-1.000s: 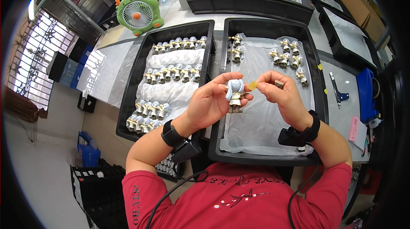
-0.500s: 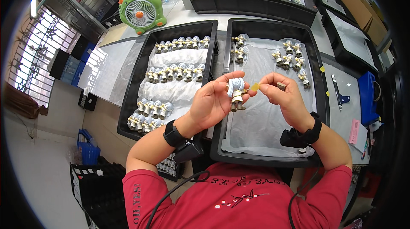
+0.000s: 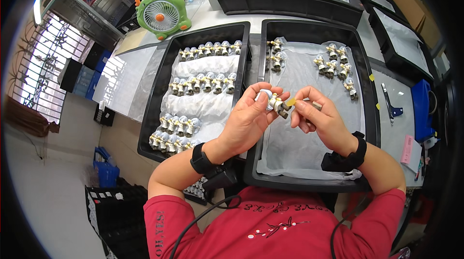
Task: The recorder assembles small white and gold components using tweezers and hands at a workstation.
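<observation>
Although the bare left hand (image 3: 246, 121) hides part of its head and body, a small painted figurine (image 3: 276, 104) with pale-blue hair, white-and-gold clothing and brown boots is visible, held aloft against the left part of a black rectangular tray (image 3: 311, 28). Thumb and fingers are clamped on the figurine. Its long axis is tilted, the head toward the left palm, the boots pointing down and rightward toward the bare right hand (image 3: 321, 120); its facing is hard to make out. The right thumb and forefinger appear pinched together on a thin yellow piece (image 3: 290, 102) beside the boots. A grey-brown bar (image 3: 315, 106) protrudes from the same hand, its remainder covered by the fingers.

The tray beneath, lined with white sheeting (image 3: 302, 155), contains similar figurines in a far-left group and a right-hand cluster. A second black tray (image 3: 212, 32), on the left, bears rows of them; the left forearm covers its near-right corner. At the upper edge, a deep black tray (image 3: 290, 7) is cut off, the items at its right end indistinct.
</observation>
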Demonstrator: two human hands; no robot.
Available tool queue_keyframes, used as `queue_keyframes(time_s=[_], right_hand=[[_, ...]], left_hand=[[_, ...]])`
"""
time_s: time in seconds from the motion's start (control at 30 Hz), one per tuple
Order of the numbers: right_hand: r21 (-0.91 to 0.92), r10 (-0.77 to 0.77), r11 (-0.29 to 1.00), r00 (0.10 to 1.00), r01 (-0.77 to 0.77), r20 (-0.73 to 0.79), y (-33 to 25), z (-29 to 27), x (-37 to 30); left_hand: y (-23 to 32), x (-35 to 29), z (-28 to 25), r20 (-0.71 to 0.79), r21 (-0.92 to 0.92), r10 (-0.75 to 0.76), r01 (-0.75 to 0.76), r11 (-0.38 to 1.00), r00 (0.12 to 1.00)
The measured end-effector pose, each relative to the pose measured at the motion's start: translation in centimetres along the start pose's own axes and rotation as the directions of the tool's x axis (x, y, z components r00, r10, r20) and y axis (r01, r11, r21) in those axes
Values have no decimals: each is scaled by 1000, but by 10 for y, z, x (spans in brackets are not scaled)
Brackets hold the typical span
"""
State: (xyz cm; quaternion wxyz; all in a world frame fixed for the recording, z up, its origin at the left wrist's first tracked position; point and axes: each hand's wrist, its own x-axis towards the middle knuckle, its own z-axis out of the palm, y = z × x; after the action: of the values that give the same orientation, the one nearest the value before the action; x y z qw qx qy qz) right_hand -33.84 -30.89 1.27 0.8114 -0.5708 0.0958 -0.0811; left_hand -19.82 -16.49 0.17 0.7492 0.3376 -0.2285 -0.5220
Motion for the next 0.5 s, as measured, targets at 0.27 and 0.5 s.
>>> queue_keyframes(time_s=[0.27, 0.5], right_hand=[[16, -30, 999, 999, 31, -44, 6, -1, 3], [22, 2, 1000, 999, -1, -42, 3, -1, 2]], left_hand=[[-4, -1, -5, 29, 58, -43, 41, 997, 999], [-5, -1, -4, 31, 70, -78, 76, 995, 996]])
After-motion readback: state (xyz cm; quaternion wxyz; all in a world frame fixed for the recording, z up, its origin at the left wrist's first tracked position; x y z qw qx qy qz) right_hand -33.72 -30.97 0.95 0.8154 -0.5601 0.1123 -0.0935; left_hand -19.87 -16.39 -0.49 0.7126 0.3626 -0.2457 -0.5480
